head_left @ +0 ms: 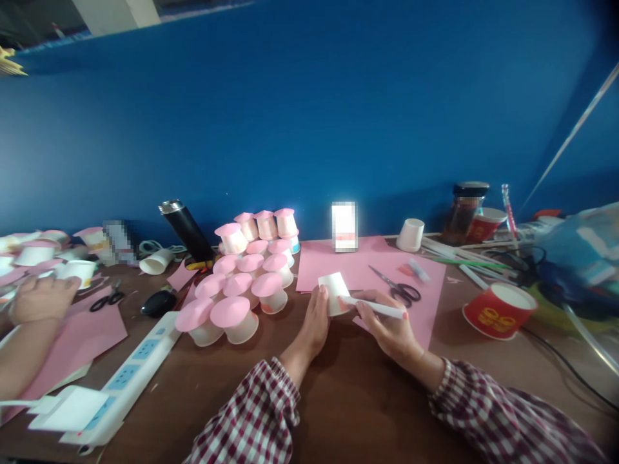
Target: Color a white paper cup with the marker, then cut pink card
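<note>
Paper cup (pixel 333 290) at 12 o'clock, held by left hand (pixel 312 325); right hand (pixel 396 334) grips white-barrelled marker (pixel 387 310), aimed at cup's 4 o'clock side. Risk: cup could twist under excess marker pressure, skewing marks

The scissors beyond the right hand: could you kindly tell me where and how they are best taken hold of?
Probably by the handle loops, from the right: the scissors lie on the pink paper, loops rightward, blades pointing left and away. The right hand, holding a white pen, crowds the near side.
</note>
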Tool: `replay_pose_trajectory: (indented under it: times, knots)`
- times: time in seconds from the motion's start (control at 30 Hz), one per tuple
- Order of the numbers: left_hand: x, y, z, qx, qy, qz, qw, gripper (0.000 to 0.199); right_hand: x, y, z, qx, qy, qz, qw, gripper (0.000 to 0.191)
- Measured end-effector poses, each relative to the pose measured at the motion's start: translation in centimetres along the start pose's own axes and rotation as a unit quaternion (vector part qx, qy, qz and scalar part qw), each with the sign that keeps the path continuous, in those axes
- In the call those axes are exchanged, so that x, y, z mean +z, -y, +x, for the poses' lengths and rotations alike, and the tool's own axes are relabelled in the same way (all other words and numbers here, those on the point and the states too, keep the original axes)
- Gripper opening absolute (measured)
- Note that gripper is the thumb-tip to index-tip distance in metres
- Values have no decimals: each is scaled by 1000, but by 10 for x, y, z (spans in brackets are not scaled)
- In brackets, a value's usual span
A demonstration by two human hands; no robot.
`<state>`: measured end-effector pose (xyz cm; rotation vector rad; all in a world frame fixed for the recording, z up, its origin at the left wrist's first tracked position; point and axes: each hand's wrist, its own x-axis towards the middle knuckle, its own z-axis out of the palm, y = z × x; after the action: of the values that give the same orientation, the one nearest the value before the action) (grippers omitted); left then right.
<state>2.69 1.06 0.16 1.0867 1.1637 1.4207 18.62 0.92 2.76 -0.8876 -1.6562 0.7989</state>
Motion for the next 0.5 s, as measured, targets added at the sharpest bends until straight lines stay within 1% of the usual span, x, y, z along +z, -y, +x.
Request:
replay_pose_trajectory:
  times: [0.13, 0.2, 0.3, 0.5]
  knots:
    - [3, -8, -2, 5, 14, 12, 1000, 49, 0, -1, 0, 0, 3, 6, 1000, 14]
    - [2, -10, -2, 3, 6, 24, 1000, 50, 0, -2, -1, 3, 5, 11, 1000, 14]
    - [1, -10, -4, -3, -10, 48, 999, 53, 0, -4, 0, 9, 9, 18, 1000, 14]
    - [1, -10, -4, 5, -8, 111, 994, 56, -2, -2, 0, -3, 17, 8, 1000, 15]
